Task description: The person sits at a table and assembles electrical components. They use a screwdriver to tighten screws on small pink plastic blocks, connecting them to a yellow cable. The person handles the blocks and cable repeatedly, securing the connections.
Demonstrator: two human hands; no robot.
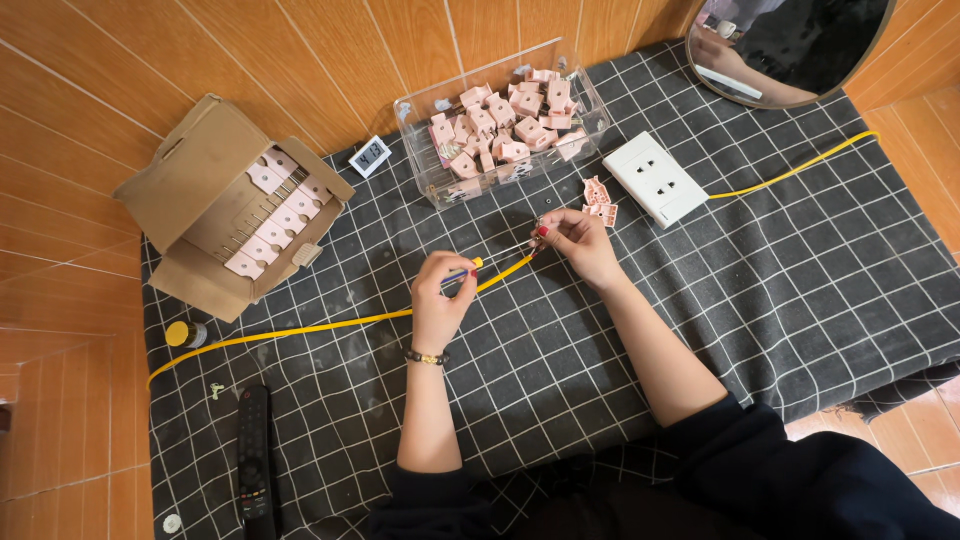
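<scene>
While the person knelt over the dark checked cloth (700, 300), a black remote control (253, 450) lay nearest to them at the left, with a small yellow-capped jar (183, 333) just beyond it. Their left hand (442, 300) was closed around a small tool with a blue and yellow handle (466, 268), and it also touched the yellow cable (300, 329), whose long axis ran from lower left up toward the right hand. That right hand (578, 243) pinched the cable's stripped end between thumb and fingertips, so the working end lay just right of the tool, the two hands close together but apart. Two loose pink parts (599, 200) sat just beyond the right hand, beside a white socket plate (655, 179). Farther off stood a clear plastic box (590, 108) heaped with more pink pieces, an open cardboard carton (195, 170) at the left, and a round mirror (870, 55) at the far right.
</scene>
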